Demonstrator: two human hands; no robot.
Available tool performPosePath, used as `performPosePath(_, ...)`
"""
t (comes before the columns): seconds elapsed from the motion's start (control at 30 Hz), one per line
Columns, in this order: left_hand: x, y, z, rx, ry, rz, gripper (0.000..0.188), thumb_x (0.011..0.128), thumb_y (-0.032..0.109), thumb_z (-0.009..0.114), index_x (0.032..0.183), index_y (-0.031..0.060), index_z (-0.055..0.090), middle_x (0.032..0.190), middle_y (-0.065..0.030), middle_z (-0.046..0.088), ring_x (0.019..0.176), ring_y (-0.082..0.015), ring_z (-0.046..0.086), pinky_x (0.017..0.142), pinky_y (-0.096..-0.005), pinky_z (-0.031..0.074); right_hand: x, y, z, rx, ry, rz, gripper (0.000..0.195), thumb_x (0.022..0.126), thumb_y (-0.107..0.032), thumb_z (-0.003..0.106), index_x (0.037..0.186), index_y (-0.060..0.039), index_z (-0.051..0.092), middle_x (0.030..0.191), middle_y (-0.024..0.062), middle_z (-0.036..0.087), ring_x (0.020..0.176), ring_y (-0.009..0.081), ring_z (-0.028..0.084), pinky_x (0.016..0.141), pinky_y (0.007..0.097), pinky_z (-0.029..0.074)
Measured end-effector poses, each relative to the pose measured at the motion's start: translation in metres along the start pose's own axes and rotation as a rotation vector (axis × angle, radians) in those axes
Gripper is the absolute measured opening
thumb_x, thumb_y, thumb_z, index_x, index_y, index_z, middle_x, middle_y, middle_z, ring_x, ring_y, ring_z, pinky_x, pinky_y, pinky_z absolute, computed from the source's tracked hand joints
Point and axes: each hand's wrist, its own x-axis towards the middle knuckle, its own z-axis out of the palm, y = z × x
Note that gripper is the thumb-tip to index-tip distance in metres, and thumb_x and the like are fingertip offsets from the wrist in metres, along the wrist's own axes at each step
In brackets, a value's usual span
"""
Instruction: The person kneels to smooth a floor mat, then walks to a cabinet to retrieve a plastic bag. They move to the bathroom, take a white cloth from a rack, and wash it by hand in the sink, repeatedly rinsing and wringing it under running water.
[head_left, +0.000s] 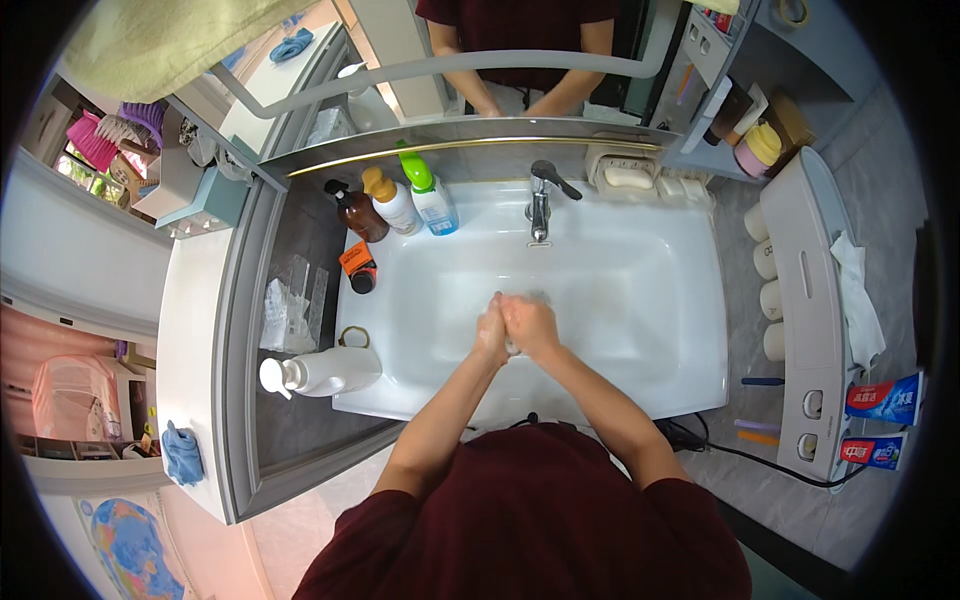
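Note:
Over the basin of a white ceramic sink (637, 300), my left hand (491, 330) and my right hand (531, 322) are pressed together with a whitish lather on them. Something pale shows between the palms near the wrists; whether it is lather or an object I cannot tell. The chrome faucet (539, 210) stands behind my hands, at the sink's back edge. No stream of water can be made out below its spout. A bar of white soap (628, 178) lies in a soap dish at the back right.
Pump bottles, one of brown plastic (360, 214), stand at the sink's back left corner. A large white pump bottle (337, 372) lies across the left rim. A mirror (405, 82) rises behind. To the right hangs a grey holder (806, 322) with cups and toothpaste tubes.

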Motion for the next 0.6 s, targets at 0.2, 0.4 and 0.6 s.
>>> performPosePath(0.2, 0.041, -0.032, -0.045, -0.324, -0.262, -0.1, 0.026, 0.091, 0.036, 0.051, 0.08, 0.012, 0.051, 0.079, -0.0039, 0.057, 0.075, -0.0216, 0.059, 0.065, -0.0394, 0.051, 0.005, 0.013, 0.018, -0.104, 0.026, -0.07, 0.03, 0.089, -0.027, 0.054, 0.071, -0.0033, 0.058, 0.066, 0.018, 0.058, 0.056, 0.0364, 0.055, 0.051, 0.045, 0.043)
performPosePath(0.4, -0.004, 0.038, 0.001, 0.055, -0.241, -0.099, 0.021, 0.09, 0.032, 0.052, 0.081, 0.0135, 0.056, 0.083, -0.0021, 0.059, 0.079, -0.0193, 0.057, 0.076, -0.0361, 0.049, 0.019, 0.077, 0.001, 0.171, -0.187, 0.604, 0.054, 0.093, -0.049, 0.045, 0.075, -0.0011, 0.063, 0.069, 0.0151, 0.063, 0.063, 0.0309, 0.061, 0.063, 0.0408, 0.046)
performPosePath(0.6, 0.009, 0.078, -0.011, 0.504, -0.168, 0.537, 0.025, 0.091, 0.026, 0.056, 0.104, 0.0047, 0.062, 0.096, -0.0048, 0.064, 0.091, -0.0158, 0.058, 0.087, -0.0309, 0.044, -0.013, 0.111, -0.041, 0.243, -0.203, 0.616, 0.049, 0.094, -0.047, 0.051, 0.085, 0.0003, 0.059, 0.071, 0.0044, 0.056, 0.064, 0.0105, 0.048, 0.057, 0.0274, 0.04)
